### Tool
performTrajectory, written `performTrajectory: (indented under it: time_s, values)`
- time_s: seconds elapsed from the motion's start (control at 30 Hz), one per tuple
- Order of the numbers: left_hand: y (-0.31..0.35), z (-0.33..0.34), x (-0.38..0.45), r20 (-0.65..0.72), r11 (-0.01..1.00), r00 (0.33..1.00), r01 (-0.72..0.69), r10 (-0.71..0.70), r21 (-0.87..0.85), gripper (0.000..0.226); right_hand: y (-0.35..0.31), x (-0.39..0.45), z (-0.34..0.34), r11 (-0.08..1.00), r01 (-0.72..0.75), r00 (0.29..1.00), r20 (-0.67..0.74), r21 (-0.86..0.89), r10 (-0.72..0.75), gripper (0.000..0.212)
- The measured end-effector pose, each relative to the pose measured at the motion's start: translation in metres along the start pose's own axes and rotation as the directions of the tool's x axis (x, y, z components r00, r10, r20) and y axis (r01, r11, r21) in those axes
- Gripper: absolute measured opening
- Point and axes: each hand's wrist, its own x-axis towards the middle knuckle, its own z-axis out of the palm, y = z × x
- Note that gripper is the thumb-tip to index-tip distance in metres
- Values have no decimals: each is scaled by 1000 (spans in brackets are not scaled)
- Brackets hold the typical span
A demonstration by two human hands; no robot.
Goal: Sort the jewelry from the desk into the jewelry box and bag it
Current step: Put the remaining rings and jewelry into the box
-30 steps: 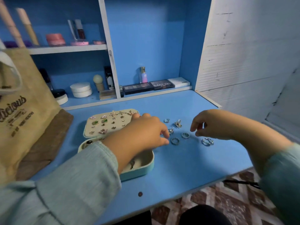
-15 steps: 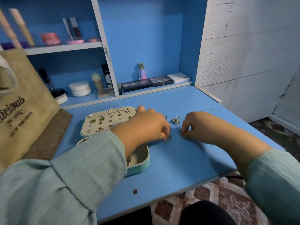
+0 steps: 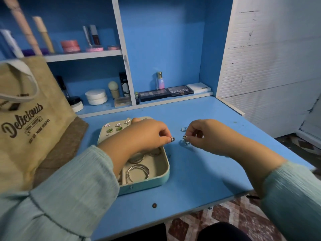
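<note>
On the blue desk (image 3: pixel 199 180), each hand's fingers (image 3: pixel 166 139) pinch 1 ring (image 3: pixel 172 139).

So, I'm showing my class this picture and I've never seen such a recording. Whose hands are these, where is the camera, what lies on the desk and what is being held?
There is no machine here: a person works with two bare hands. The single camera sits on the person's head and looks forward and down, so you see their own sleeves and hands from above. On the blue desk lies an open jewelry box; its lid holds earrings and its tray holds hoops. A jute bag stands at the left. The left hand pinches a small ring by its fingertips, just above the box's far corner. The right hand pinches another ring. One more ring lies on the desk behind it. Cosmetics fill the shelves behind.
</note>
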Motion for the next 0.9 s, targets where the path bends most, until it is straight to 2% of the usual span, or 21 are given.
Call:
performTrajectory:
  time_s: [0.27,0.4,0.63,0.77,0.87,0.9]
  values:
    - [-23,-8,-25,-117,990,991,49,-65,-131,11,-34,12,11,991,23,1000,-1,131,-23,8]
    - [-45,-12,-40,-116,977,989,62,-86,-202,8,-49,17,19,974,22,1000,9,225,-25,13]
    - [-84,-17,-81,-198,946,970,70,-139,-317,14,-84,23,36,967,101,992,54,234,-117,12]
    - [-100,-11,-100,-237,960,958,96,-160,-262,14,-100,26,48,968,166,981,71,190,-182,4]
    - [-108,-4,-108,-261,973,953,102,-155,-205,5,-110,29,56,962,208,971,80,175,-224,5]
    - [-110,-1,-109,-296,977,943,99,-152,-187,12,-112,31,59,963,218,969,84,159,-233,5]
